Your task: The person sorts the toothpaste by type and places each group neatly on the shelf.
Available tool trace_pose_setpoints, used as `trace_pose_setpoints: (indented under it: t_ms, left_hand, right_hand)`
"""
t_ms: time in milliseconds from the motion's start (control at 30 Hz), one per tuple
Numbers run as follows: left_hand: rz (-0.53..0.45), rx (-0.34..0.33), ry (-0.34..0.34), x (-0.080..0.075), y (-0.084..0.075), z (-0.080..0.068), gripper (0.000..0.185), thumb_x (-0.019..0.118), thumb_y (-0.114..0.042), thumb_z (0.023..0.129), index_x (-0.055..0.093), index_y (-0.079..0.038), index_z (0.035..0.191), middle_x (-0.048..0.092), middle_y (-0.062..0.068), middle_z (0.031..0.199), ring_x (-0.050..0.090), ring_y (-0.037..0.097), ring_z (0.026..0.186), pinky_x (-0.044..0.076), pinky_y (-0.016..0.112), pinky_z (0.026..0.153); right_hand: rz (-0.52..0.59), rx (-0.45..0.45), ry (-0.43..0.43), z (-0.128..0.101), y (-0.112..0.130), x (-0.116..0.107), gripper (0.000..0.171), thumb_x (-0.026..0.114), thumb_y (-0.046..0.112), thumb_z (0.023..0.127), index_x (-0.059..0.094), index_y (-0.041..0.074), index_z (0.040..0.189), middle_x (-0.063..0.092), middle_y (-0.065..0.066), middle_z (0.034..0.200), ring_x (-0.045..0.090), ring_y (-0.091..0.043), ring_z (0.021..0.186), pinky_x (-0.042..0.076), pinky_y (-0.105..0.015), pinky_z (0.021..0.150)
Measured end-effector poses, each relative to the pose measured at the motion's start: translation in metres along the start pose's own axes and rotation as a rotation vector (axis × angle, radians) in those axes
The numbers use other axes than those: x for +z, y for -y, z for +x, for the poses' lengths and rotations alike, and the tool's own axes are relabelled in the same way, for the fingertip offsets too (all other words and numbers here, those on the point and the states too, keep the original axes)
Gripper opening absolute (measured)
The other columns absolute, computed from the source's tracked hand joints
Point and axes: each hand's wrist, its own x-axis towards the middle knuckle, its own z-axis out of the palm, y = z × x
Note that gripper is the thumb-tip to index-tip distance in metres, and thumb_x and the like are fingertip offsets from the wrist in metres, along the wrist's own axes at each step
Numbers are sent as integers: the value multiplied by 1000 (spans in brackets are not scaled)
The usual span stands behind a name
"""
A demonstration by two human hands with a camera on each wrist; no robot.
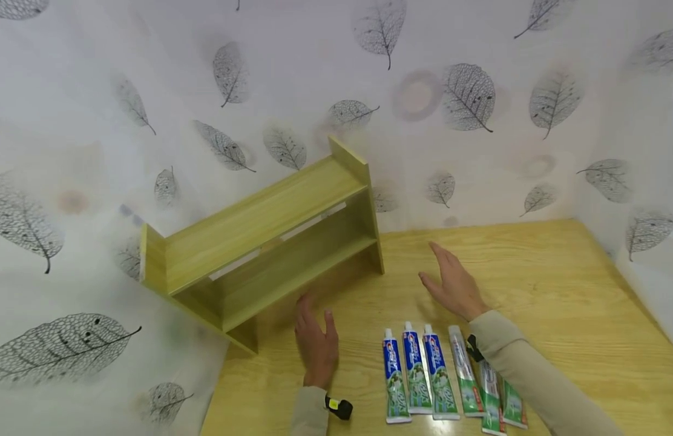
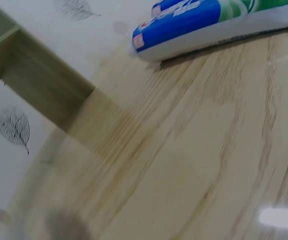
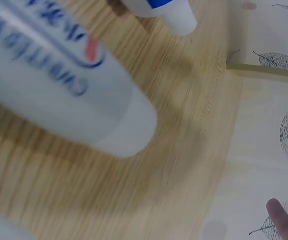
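My left hand [image 1: 317, 345] is held with straight fingers over the table, just in front of a two-tier wooden shelf [image 1: 265, 224], and holds nothing. My right hand [image 1: 453, 284] hovers to the right of the shelf, fingers extended and thumb apart, also holding nothing. Between the forearms lies a row of toothpaste tubes. Three are blue and green, among them the leftmost tube [image 1: 394, 378]; the others, such as the white-and-green tube [image 1: 467, 372], lie partly under the right sleeve. In the right wrist view a whitish tube [image 3: 69, 75] looms close, with the right fingertips [image 3: 284, 217] at the edge.
The wooden table [image 1: 560, 290] meets a wall [image 1: 315, 60] printed with leaf skeletons. The shelf stands at an angle at the table's left back, near that wall. Both wrists wear dark straps, the left one [image 1: 339, 407] with a yellow mark.
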Motion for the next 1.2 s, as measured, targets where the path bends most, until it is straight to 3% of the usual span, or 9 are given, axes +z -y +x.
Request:
trace_pose_setpoints:
  t_ms: [233,533,700,833,1033,1133,1200]
  left_hand:
    - [-73,-147,-197,-14,20,-6,52,65,-21,108,50,0,154,55,26,149,52,46,138,43,63,111]
    - [-146,-344,-414,-31,43,-7,50,56,-21,111,45,2,154,49,30,146,52,49,132,48,69,100]
    - [-150,-357,-564,-38,55,-6,54,61,-18,105,43,9,148,48,34,141,51,49,127,45,67,102]
    - [-168,-364,-619,-42,62,-3,54,62,-14,104,41,9,148,46,34,138,47,44,125,40,56,102]
    - [-240,-374,-739,-44,70,5,46,63,-1,97,46,11,137,44,17,121,42,31,112,33,33,94]
    - [-272,-372,-770,-46,77,7,47,63,1,96,47,12,139,46,17,123,42,29,115,34,35,100]
    - [-261,-368,-745,-49,79,8,49,61,-2,99,47,12,144,50,24,131,45,33,121,37,45,106]
  right_hand:
    - [34,-5,40,16,12,11,83,71,30,107,28,1,171,46,-28,166,52,-50,147,51,-69,115]
    - [75,-32,68,23,18,26,83,73,30,106,29,1,171,55,-29,157,60,-48,140,55,-67,110]
    - [68,-36,101,30,23,33,84,73,31,106,30,3,171,55,-26,159,60,-46,141,56,-65,112]
    - [45,-49,118,36,30,37,84,74,31,105,29,4,171,57,-27,157,61,-45,140,57,-64,112]
    - [78,-56,129,42,40,43,84,76,25,104,30,2,170,58,-28,156,62,-46,139,57,-64,111]
    - [105,-55,131,44,42,46,83,76,23,104,30,2,170,57,-28,156,61,-45,140,56,-63,112]
    - [122,-53,134,45,43,47,82,76,21,104,31,2,170,57,-28,156,61,-45,140,56,-64,113]
